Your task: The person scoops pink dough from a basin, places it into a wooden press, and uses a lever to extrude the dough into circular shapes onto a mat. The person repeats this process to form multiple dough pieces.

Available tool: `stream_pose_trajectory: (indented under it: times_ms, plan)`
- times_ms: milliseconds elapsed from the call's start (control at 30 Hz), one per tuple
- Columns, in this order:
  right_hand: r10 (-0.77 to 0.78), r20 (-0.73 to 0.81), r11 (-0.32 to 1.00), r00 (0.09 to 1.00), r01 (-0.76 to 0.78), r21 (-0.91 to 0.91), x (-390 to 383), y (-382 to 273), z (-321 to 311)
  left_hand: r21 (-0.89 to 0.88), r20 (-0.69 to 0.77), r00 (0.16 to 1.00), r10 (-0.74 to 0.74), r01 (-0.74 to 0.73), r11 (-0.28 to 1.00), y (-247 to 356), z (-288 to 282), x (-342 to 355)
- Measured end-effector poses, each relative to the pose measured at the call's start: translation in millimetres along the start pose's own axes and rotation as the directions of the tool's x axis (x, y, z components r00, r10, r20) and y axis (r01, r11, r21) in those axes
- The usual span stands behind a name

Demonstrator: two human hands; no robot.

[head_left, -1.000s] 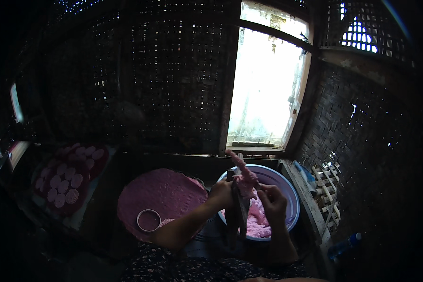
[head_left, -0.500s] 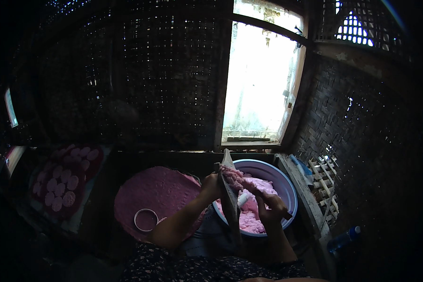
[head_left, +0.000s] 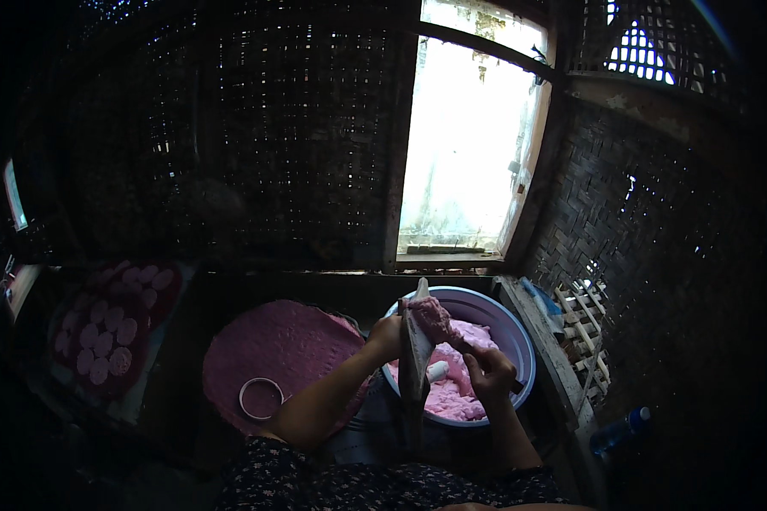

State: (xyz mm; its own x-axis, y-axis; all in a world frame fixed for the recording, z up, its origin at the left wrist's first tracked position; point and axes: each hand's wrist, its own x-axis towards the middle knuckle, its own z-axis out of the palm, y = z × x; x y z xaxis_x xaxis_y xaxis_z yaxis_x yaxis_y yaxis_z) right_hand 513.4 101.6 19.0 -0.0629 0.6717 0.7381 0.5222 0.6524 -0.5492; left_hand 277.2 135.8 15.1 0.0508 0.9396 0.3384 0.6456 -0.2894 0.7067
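Observation:
My left hand grips a flat wooden board, which is tilted up almost edge-on over the left side of a purple-blue basin. A lump of pink dough clings to the board's right face near the top. My right hand is closed around a dark, spatula-like stick, its far end at the lump. Soft pink paste lies in the basin, and a small white cylindrical piece shows among it. The stick's tip is hidden in the dough.
Left of the basin lies a round pink-coated surface with a ring on it. Farther left, several pale pink discs rest on a darker red sheet. A blue bottle stands at right, by a wooden ledge and woven wall.
The board's top has tipped slightly rightward and lower. The dough lump now looks more gathered at the stick's end. Both hands keep their holds.

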Motion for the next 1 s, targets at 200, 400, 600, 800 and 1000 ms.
stream_pose_trajectory:
  times_ms: [200,400,600,800,1000]
  plan:
    - [0.107,0.217,0.959,0.97,-0.158,0.235,-15.1,0.2,-16.1,-0.088,0.015,0.989,-0.149,0.15,0.985,-22.4,-11.8,2.7]
    - [0.21,0.058,0.968,0.976,-0.215,0.127,3.3,29.7,-6.3,-0.256,0.186,0.983,-0.004,0.052,0.965,-5.2,-2.7,9.2]
    - [0.274,0.303,0.895,0.913,-0.357,0.268,-19.2,47.7,-28.4,-0.932,0.279,0.951,0.13,0.235,0.275,-41.9,-22.1,17.8]
    - [0.43,0.356,0.843,0.829,-0.227,-0.488,-22.2,53.7,-43.5,-0.817,-0.209,0.974,-0.084,-0.127,0.563,-23.1,-126.4,-3.9]
    - [0.191,0.654,0.732,0.732,-0.55,0.402,-27.9,0.4,12.2,-0.892,-0.341,0.915,0.213,-0.387,0.234,20.5,-194.4,-50.6]
